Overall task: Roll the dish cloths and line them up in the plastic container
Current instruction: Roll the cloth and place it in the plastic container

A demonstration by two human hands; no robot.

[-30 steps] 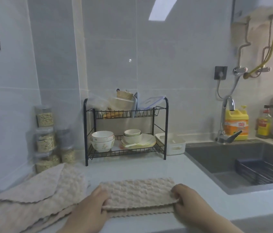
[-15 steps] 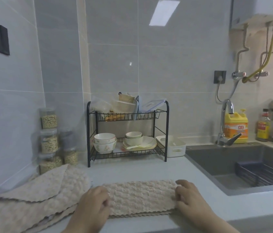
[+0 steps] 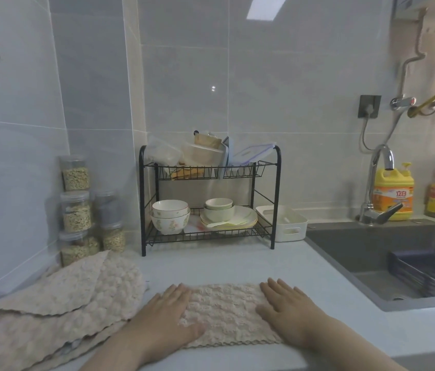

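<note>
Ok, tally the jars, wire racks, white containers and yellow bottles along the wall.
Jars: 5
Rack: 1
Container: 1
Yellow bottle: 1
Total: 8

Saw nubbly, matt beige fabric in the folded dish cloth near the counter edge, and the same rough weave in the cloth pile at near left. Noted a smooth, matt pale countertop, glossy grey wall tiles, thin black-coated metal wire in the rack, shiny glazed bowls, matt white plastic in the container to its right, polished chrome on the tap, and a dull dark grey finish in the sink.
</note>
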